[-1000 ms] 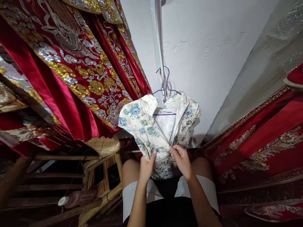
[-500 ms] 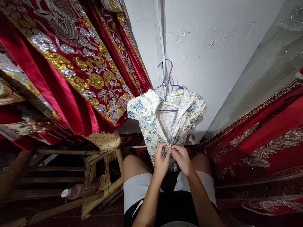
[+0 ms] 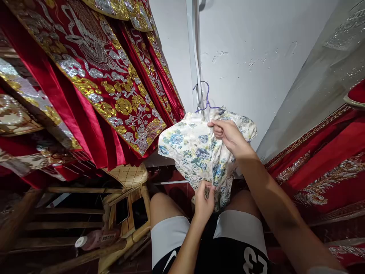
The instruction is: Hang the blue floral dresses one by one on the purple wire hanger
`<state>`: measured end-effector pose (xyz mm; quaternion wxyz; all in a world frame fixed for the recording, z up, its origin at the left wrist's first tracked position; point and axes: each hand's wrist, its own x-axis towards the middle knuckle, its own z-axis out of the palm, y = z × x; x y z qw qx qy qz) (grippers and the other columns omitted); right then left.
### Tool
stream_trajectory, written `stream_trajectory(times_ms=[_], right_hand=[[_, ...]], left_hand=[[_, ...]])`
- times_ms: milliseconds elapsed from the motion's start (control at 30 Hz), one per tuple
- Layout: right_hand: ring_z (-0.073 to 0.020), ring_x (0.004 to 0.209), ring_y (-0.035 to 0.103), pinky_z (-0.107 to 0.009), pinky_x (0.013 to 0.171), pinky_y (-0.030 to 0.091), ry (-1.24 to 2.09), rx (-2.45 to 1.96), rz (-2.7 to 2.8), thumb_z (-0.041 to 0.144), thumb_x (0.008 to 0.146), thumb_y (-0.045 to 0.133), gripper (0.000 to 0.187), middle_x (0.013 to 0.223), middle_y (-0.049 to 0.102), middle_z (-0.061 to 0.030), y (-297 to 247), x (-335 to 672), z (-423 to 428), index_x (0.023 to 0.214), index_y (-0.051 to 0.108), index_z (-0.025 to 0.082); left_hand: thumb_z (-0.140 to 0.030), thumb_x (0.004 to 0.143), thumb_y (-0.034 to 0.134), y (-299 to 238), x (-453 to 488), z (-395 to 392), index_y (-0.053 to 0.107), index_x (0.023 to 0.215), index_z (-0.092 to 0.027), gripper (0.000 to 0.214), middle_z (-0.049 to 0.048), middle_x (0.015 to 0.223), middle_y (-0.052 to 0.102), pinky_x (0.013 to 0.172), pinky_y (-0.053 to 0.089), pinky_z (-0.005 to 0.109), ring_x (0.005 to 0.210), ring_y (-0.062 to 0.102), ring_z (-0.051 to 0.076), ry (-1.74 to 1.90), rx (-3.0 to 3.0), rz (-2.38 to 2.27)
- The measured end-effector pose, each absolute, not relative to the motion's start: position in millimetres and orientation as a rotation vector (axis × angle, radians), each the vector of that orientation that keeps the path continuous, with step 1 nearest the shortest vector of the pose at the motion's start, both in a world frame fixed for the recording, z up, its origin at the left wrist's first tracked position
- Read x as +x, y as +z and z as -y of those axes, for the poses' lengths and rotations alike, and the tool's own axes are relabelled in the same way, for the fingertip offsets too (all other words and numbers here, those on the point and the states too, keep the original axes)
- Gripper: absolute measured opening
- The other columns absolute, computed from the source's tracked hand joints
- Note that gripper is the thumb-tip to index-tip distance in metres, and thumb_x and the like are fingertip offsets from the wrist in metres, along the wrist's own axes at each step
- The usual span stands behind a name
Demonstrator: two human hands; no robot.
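Observation:
A cream floral dress (image 3: 188, 148) with blue and yellow flowers hangs on a thin purple hanger (image 3: 207, 102). Down its middle runs a zipper (image 3: 211, 152), now closed up to the collar. My right hand (image 3: 226, 133) pinches at the zipper's top by the neckline; the pull itself is too small to make out. Lower down, my left hand (image 3: 205, 199) grips the dress at the zipper's bottom end, holding the cloth taut. The lower part of the dress drops between my knees and is partly hidden.
Red gowns with gold and silver embroidery (image 3: 122, 102) hang at left, and more red beaded cloth (image 3: 322, 171) is at right. A bamboo chair (image 3: 125, 236) on my left bears two phones (image 3: 139, 212) and a pink bottle (image 3: 97, 239). Behind the dress stands a white wall (image 3: 242, 45).
My right hand has moved up from the waist to the collar, and the gaping front has closed. My left hand stays low on the dress, slightly lower and further right.

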<state>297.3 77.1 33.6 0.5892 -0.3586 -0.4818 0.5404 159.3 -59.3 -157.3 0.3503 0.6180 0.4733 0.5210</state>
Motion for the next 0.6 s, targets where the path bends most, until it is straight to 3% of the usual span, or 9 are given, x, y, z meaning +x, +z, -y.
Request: stream_trajectory(times_ms=[167, 233, 333, 400, 500, 600], right_hand=[[-0.0058, 0.044, 0.034, -0.022, 0.042, 0.023, 1.061, -0.841, 1.169, 0.027, 0.088, 0.065, 0.020, 0.050, 0.045, 0.0061, 63, 274, -81, 0.074, 0.068, 0.015], [-0.0066, 0.045, 0.037, -0.021, 0.044, 0.026, 0.968, -0.823, 1.210, 0.029, 0.088, 0.065, 0.019, 0.051, 0.048, 0.0057, 53, 271, -70, 0.075, 0.067, 0.016], [-0.0082, 0.046, 0.038, -0.022, 0.045, 0.027, 0.936, -0.856, 1.240, 0.031, 0.084, 0.066, 0.018, 0.050, 0.049, 0.0060, 38, 270, -54, 0.074, 0.066, 0.017], [-0.0088, 0.046, 0.037, -0.023, 0.046, 0.025, 0.959, -0.887, 1.233, 0.032, 0.082, 0.066, 0.017, 0.048, 0.047, 0.0062, 35, 271, -47, 0.072, 0.065, 0.018], [-0.0085, 0.046, 0.035, -0.024, 0.048, 0.024, 1.002, -0.843, 1.229, 0.032, 0.081, 0.066, 0.019, 0.047, 0.043, 0.0067, 41, 271, -45, 0.069, 0.064, 0.018], [-0.0088, 0.048, 0.033, -0.024, 0.049, 0.024, 0.979, -0.792, 1.240, 0.035, 0.083, 0.066, 0.021, 0.049, 0.041, 0.0068, 45, 273, -51, 0.069, 0.064, 0.018]], left_hand=[[-0.027, 0.095, 0.054, -153, 162, 52, 0.061, 0.084, -0.021, 0.015, 0.0071, 0.086, 0.067, 0.081, 0.045, 0.034, 0.087, 0.062, 0.024, 1.245, 1.824, -1.142], [-0.027, 0.093, 0.060, -133, 153, 39, 0.066, 0.098, -0.021, 0.010, 0.0066, 0.090, 0.070, 0.085, 0.046, 0.035, 0.089, 0.064, 0.024, 1.206, 1.830, -1.064], [-0.029, 0.096, 0.058, -74, 129, 12, 0.057, 0.135, -0.022, 0.039, 0.0056, 0.098, 0.071, 0.088, 0.049, 0.033, 0.091, 0.065, 0.021, 1.447, 1.779, -0.992], [-0.028, 0.099, 0.056, -24, 115, -9, 0.054, 0.140, -0.022, 0.042, 0.0039, 0.095, 0.070, 0.088, 0.048, 0.032, 0.090, 0.064, 0.019, 1.671, 1.870, -0.988], [-0.027, 0.098, 0.056, 41, 109, -37, 0.062, 0.130, -0.020, 0.033, 0.0026, 0.091, 0.070, 0.079, 0.049, 0.030, 0.080, 0.063, 0.016, 1.642, 2.129, -0.974], [-0.025, 0.097, 0.057, 71, 122, -56, 0.070, 0.102, -0.019, 0.015, 0.0019, 0.086, 0.070, 0.075, 0.048, 0.029, 0.077, 0.062, 0.016, 1.430, 2.425, -0.981]])
